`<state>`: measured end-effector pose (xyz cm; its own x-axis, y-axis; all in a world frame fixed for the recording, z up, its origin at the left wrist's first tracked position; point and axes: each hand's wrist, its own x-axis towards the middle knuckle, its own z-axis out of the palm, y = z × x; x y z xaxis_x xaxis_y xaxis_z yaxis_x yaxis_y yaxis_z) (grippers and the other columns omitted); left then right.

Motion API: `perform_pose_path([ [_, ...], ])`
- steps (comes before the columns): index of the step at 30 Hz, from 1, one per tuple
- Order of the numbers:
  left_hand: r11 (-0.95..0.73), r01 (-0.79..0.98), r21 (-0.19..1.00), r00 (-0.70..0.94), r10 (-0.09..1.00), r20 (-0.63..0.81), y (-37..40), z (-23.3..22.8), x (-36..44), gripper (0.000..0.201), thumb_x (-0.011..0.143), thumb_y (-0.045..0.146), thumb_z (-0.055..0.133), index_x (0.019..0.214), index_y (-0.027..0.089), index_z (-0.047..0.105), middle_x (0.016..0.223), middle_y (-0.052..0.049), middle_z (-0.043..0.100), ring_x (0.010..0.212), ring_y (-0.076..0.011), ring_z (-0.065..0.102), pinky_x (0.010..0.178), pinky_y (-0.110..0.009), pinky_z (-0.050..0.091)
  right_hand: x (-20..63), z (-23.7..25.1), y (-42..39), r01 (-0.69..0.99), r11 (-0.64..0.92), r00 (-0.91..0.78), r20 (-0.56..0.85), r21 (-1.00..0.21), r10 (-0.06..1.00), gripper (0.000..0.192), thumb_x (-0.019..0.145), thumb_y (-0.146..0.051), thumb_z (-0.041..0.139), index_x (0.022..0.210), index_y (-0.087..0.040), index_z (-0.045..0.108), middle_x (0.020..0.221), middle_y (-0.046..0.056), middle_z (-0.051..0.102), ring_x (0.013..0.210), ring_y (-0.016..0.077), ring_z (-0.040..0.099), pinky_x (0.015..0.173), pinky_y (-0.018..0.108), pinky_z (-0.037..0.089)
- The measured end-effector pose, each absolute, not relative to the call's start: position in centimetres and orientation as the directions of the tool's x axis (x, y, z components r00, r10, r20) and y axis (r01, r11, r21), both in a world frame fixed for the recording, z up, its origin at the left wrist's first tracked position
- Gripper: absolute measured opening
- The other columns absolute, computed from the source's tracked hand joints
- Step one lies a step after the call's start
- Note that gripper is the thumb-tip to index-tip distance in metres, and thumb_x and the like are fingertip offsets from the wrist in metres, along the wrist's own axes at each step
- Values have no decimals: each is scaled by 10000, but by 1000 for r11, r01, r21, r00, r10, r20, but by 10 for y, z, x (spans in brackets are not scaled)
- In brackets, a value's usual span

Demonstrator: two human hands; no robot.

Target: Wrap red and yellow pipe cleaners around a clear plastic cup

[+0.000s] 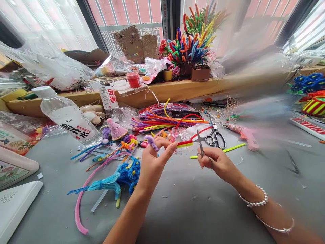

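Note:
My left hand (156, 161) pinches short red and yellow pipe cleaners (185, 144) between thumb and forefinger, their ends pointing right. A fuzzy purple ring (151, 143) sits on one of its fingers. My right hand (222, 164) is closed round the handles of small scissors (200, 140), whose blades point up just beyond the pipe cleaners' ends. Whether the blades touch the red strand behind them, I cannot tell. Under and behind my right hand lies a yellow-green pipe cleaner (235, 147). A blue pipe-cleaner bouquet (130, 171) rests left of my left wrist.
Behind my hands lie a bundle of coloured pipe cleaners (154, 121), larger black-handled scissors (215, 137) and a pink glue gun (245, 134). A water bottle (68, 115) leans at the left. Tweezers (293, 162) lie right. Flowerpots (200, 73) line the wooden sill (165, 93).

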<state>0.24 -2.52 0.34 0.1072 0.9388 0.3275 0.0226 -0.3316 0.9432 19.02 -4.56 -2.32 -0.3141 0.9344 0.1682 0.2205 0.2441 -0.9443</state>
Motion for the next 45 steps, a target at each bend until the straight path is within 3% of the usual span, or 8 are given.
perform_pose_path([
  [4,-299,3,954,91,950,298,-25,4,1,171,723,271,609,587,180,560,656,34,531,681,-100,478,696,-229,360,197,-27,-37,431,126,-151,66,-894,986,428,709,-565,513,549,-168,504,484,-46,360,459,70,304,440,221,243],
  [9,-253,-19,967,46,966,254,-23,4,2,184,705,299,624,583,175,563,640,35,535,664,-98,475,685,-221,362,204,-40,-27,652,1,-57,-47,-758,997,171,717,-344,583,717,-173,605,514,-22,563,447,111,502,491,251,397],
  [12,-235,-31,971,33,971,236,-23,4,2,203,706,307,622,572,172,551,619,35,521,646,-95,466,669,-215,362,201,-26,-31,689,174,-13,228,-703,974,131,767,-278,545,771,-174,625,676,26,650,573,140,588,562,275,455],
  [14,-246,-30,969,32,969,247,-23,5,1,208,712,308,616,571,172,547,619,34,514,647,-95,466,672,-215,362,195,-6,-36,679,426,-35,554,-598,832,111,792,-238,533,805,-181,627,759,36,657,675,135,597,598,260,467],
  [16,-277,-14,961,25,960,277,-23,5,-1,206,717,305,611,575,172,545,626,33,510,655,-97,467,695,-222,363,186,18,-40,659,619,-139,739,-427,659,92,796,-177,536,823,-188,623,778,32,642,728,121,585,645,250,472],
  [19,-318,14,948,11,948,318,-22,5,-5,202,726,303,602,586,170,543,644,28,509,670,-103,468,723,-238,363,172,46,-40,668,720,-318,801,-189,506,95,773,-174,575,854,-182,624,811,46,613,747,124,558,652,252,477],
  [24,-342,41,939,-33,939,343,-19,5,-13,200,736,314,593,607,167,549,654,15,502,660,-109,457,675,-244,360,157,58,-31,713,698,-469,780,58,414,57,777,-159,564,775,-163,620,763,50,584,712,137,497,634,276,462],
  [45,-405,-52,913,-86,912,400,-24,11,-13,140,713,248,624,600,172,594,642,15,515,657,-109,476,663,-247,372,157,53,-31,744,661,-438,815,92,379,111,779,-126,552,853,-193,601,789,41,588,715,137,497,644,279,454],
])
